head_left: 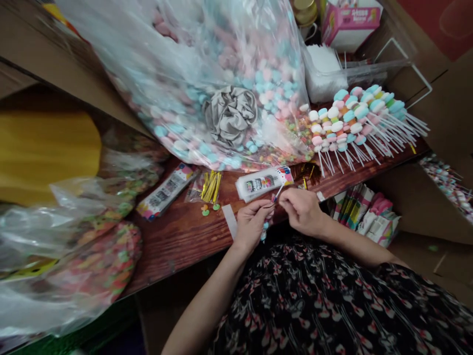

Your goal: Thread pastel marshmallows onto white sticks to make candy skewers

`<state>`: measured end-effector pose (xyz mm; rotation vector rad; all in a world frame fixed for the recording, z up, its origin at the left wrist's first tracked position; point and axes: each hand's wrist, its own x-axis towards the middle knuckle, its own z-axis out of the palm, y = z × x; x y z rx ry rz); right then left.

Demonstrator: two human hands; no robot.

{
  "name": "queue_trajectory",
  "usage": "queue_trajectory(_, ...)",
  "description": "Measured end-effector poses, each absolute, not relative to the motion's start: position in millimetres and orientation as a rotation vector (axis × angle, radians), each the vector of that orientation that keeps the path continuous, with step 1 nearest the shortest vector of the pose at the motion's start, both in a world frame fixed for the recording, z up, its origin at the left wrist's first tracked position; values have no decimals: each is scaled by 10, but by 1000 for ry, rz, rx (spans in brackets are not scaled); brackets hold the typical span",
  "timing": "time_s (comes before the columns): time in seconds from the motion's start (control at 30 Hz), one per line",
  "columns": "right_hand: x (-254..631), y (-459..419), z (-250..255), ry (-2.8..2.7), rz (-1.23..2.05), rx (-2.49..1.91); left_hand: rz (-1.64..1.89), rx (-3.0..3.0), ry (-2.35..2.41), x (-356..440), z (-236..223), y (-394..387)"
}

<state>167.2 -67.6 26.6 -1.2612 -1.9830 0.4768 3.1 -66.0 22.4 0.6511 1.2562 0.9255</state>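
My left hand (254,217) is closed in a pinch just over the table's front edge. It grips a marshmallow candy stick (264,230), whose blue and white candy hangs below the fingers while the white stick points up. Close beside it, my right hand (301,209) is closed with curled fingers near the stick's end; anything in its fingertips is too small to make out. Behind the hands lies a stack of printed clear wrappers (262,183). Gold twist ties (211,186) lie to the left, near two small gummy candies (210,210).
A large clear bag of marshmallows (273,81) fills the back, with a grey scrunchie (232,114) on it. Finished candy sticks (356,118) are piled at right. A second wrapper pack (166,191) and a bag of gummies (107,261) are at left.
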Motion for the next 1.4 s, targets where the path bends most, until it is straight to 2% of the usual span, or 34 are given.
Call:
queue_trajectory(0.33,1495,-586,225,-1857,644,-1012,1017,744,1134,-55,156,-677)
queue_trajectory(0.67,1469,-626,141,-1745,594,-1076,1020,550,1121,-32,240,-625)
queue_trajectory(0.77,1479,-675,131,-1549,876,-1157,1027,600,1147,-33,233,-624)
queue_trajectory(0.9,1578,-597,83,-1249,1451,-1116,948,792,1170,-57,279,-594)
queue_trajectory(0.97,1662,-499,83,-1265,1706,-1014,855,808,1139,-81,344,-574)
queue_trajectory(1.03,1748,-405,147,-1493,1793,-870,696,748,1069,-110,416,-564)
queue_trajectory(1.1,1814,-350,285,-1905,1580,-684,522,670,977,-140,471,-567)
queue_trajectory(1.2,1855,-362,561,-2460,799,-340,341,585,857,-186,505,-575)
queue_trajectory(1.27,1849,-402,719,-2591,345,-130,242,572,793,-219,512,-562)
queue_trajectory(1.33,1828,-432,818,-2615,124,-1,140,610,735,-254,522,-526)
queue_trajectory(1.4,1801,-442,856,-2629,75,55,55,675,692,-288,539,-474)
